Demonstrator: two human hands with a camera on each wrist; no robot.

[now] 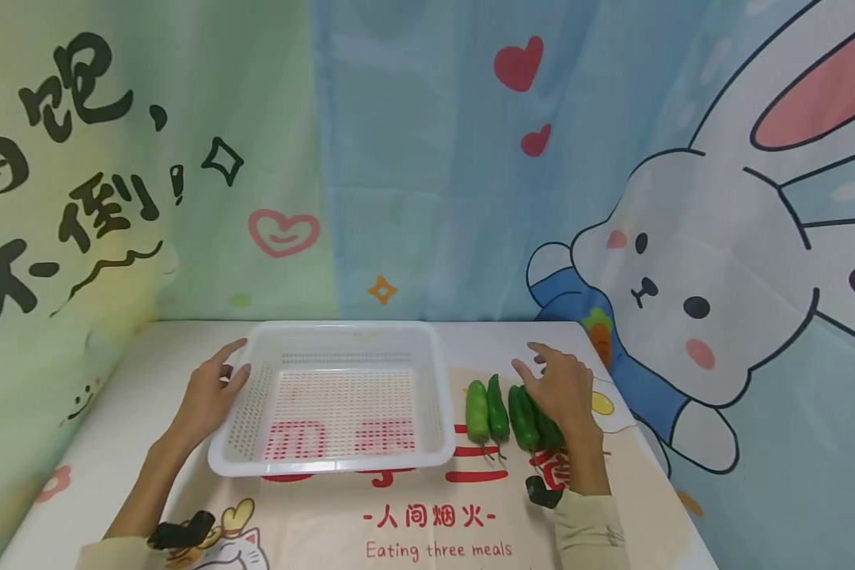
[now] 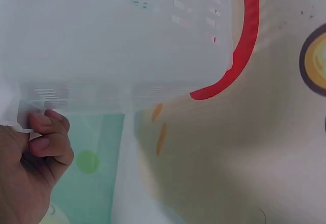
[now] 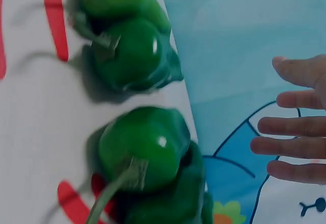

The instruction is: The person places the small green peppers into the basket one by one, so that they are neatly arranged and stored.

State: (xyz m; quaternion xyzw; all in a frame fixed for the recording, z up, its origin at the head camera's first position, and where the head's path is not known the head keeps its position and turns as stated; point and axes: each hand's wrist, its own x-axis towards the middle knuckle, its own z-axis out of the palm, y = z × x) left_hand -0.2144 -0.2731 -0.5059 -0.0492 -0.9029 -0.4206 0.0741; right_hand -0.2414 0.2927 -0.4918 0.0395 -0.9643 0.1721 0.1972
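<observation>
A white perforated plastic basket point(image 1: 342, 404) lies on the table with nothing in it. At its left rim my left hand point(image 1: 210, 392) grips the edge; in the left wrist view the fingers of that hand point(image 2: 38, 163) curl at the corner of the basket point(image 2: 112, 46). Right of the basket lie several green peppers point(image 1: 477, 412), side by side with stems toward me. My right hand point(image 1: 563, 388) hovers over the rightmost ones, partly hiding them. In the right wrist view, that hand point(image 3: 300, 127) has spread fingers and holds nothing, apart from the peppers point(image 3: 145, 147).
A printed mat point(image 1: 427, 538) with red characters lies under the basket and peppers on the white table point(image 1: 135, 380). Behind the table's back edge hangs a curtain point(image 1: 413, 158) with a cartoon rabbit. Dark straps point(image 1: 181, 530) sit around both wrists.
</observation>
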